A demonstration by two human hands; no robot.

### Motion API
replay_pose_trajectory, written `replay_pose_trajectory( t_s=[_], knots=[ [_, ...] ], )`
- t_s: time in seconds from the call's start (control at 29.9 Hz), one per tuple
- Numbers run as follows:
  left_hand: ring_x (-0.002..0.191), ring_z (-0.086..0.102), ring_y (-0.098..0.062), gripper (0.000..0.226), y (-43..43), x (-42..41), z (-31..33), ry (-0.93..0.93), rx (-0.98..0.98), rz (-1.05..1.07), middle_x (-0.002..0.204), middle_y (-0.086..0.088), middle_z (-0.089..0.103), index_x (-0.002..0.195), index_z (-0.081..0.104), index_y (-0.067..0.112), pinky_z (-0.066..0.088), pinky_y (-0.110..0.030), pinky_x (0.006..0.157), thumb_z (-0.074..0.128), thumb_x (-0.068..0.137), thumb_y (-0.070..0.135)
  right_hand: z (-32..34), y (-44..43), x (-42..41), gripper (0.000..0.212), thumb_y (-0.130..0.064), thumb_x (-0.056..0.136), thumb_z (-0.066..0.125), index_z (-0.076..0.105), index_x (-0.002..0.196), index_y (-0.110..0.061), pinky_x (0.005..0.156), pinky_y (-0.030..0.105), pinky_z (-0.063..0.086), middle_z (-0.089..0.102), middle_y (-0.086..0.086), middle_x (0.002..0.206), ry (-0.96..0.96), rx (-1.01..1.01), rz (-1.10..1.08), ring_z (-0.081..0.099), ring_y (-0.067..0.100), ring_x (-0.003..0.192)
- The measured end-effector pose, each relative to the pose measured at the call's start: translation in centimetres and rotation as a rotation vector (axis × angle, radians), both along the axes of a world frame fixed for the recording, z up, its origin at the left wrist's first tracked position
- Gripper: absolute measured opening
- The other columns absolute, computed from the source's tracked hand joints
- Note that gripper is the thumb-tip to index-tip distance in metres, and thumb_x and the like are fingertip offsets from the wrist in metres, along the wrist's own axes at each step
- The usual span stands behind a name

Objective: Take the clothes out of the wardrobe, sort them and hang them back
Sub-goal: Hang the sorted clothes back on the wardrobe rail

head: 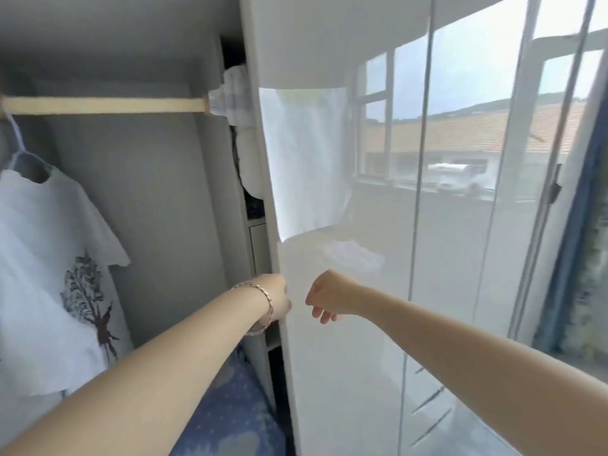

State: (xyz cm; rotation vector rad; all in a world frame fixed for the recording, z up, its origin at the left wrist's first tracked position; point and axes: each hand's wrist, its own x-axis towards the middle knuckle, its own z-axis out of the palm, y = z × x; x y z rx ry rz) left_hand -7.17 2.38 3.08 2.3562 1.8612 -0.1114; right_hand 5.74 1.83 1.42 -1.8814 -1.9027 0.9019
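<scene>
The wardrobe's left bay stands open, and a white T-shirt point(49, 258) with a dark tree print hangs there on a pale hanger point(18, 149) at the left end of the wooden rail point(105, 104). The rest of the rail is bare. My left hand point(276, 297), with a bracelet on the wrist, is at the edge of the glossy white wardrobe door point(345, 357), its fingers wrapped around the edge and hidden behind it. My right hand point(329, 296) hovers just in front of the door face with its fingers curled and nothing in it.
Behind the door edge a narrow shelf column holds folded pale cloth point(230, 97) and darker items lower down. A blue patterned fabric point(230, 406) lies at the wardrobe's bottom under my left arm. The door's gloss mirrors a window. A blue curtain point(579, 258) hangs at the far right.
</scene>
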Motion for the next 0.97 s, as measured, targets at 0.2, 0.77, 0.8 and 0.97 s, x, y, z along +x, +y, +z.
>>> replay_pose_trajectory(
  t_s=[0.2, 0.77, 0.8, 0.97],
  knots=[
    [0.091, 0.059, -0.026, 0.012, -7.3, 15.5, -6.4, -0.099, -0.002, -0.28, 0.089, -0.004, 0.06, 0.083, 0.055, 0.019, 0.043, -0.027, 0.074, 0.044, 0.088, 0.018, -6.8, -13.0, 15.9, 0.027, -0.006, 0.09, 0.039, 0.064, 0.101, -0.002, 0.058, 0.022, 0.048, 0.065, 0.002, 0.074, -0.035, -0.057, -0.306, 0.057, 0.017, 0.063],
    [0.1, 0.059, -0.025, 0.022, -41.2, 45.7, -22.7, 0.038, -0.253, -1.301, 0.108, -0.005, 0.063, 0.102, 0.062, 0.016, 0.043, -0.027, 0.079, 0.043, 0.09, 0.021, -24.0, -59.6, 32.2, 0.021, -0.015, 0.086, 0.046, 0.065, 0.081, -0.005, 0.06, 0.024, 0.039, 0.061, 0.012, 0.08, -0.049, -0.442, -1.328, 0.06, 0.028, 0.084],
    [0.094, 0.058, -0.025, 0.02, -43.9, 46.1, -23.3, 0.065, -0.267, -1.379, 0.102, -0.004, 0.062, 0.099, 0.06, 0.016, 0.043, -0.027, 0.077, 0.043, 0.09, 0.02, -24.6, -62.5, 31.1, 0.023, -0.015, 0.086, 0.046, 0.066, 0.086, -0.004, 0.061, 0.025, 0.04, 0.064, 0.013, 0.086, -0.004, -0.471, -1.421, 0.061, 0.029, 0.089],
    [0.085, 0.055, -0.025, 0.016, -55.7, 45.7, -26.2, 0.15, -0.278, -1.691, 0.092, -0.002, 0.057, 0.09, 0.054, 0.018, 0.042, -0.027, 0.071, 0.038, 0.09, 0.017, -28.2, -75.2, 24.5, 0.024, -0.01, 0.084, 0.046, 0.056, 0.063, -0.003, 0.057, 0.027, 0.034, 0.058, 0.018, 0.069, 0.154, -0.524, -1.855, 0.053, 0.022, 0.072]
  ],
)
